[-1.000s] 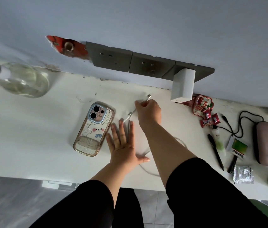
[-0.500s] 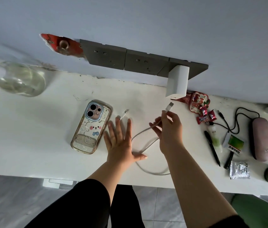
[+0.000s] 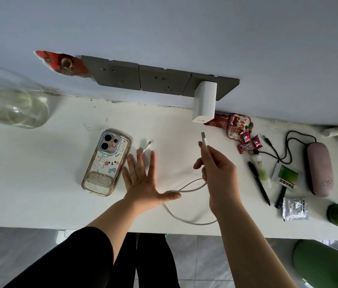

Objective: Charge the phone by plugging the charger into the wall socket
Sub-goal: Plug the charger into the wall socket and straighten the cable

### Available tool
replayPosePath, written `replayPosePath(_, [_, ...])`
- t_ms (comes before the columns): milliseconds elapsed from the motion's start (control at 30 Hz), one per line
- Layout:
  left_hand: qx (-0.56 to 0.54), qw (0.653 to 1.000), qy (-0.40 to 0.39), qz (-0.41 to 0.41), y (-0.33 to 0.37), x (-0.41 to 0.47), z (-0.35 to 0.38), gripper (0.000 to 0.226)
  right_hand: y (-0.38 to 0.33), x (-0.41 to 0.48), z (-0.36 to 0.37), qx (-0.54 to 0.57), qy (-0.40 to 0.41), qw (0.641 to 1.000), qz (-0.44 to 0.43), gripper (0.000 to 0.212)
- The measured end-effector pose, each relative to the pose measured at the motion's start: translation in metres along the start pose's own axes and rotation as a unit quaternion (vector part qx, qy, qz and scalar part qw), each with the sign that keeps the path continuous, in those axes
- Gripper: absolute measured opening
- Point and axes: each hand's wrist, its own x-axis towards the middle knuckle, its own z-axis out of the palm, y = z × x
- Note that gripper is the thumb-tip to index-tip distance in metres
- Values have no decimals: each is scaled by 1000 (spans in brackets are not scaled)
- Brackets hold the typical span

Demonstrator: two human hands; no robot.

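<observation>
Charger (image 3: 203, 104) in socket (image 3: 213, 86) — phone (image 3: 105, 163) face-down.

Glossy clear plastic phone case (image 3: 105, 163), matt white charger (image 3: 204, 103).

Dim, soft light; blurred, warped edges

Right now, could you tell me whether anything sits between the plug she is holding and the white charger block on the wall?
Nothing visible does. The right hand holds the USB plug just below the charger block, with only bare desk behind the gap.
</observation>
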Motion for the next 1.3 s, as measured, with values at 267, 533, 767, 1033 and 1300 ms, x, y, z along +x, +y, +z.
replayPosePath(267, [-8, 1000, 13, -24, 0, 6, 5, 79, -11, 3, 0, 7, 0, 1000, -12, 20])
replayPosePath(533, [28, 999, 15, -32, 0, 8, 9, 85, -26, -8, 13, 92, 0, 996, -4, 16])
replayPosePath(767, [32, 999, 14, -39, -1, 9, 10, 85, -33, -7, 20, 101, -1, 995, -5, 16])
replayPosePath(1033, [40, 998, 13, -36, -1, 10, 11, 86, -38, -6, 24, 161, -15, 986, 43, 16])
replayPosePath(1300, [40, 999, 17, -31, -2, 10, 11, 86, -38, -4, 24, 217, -32, 974, 57, 19])
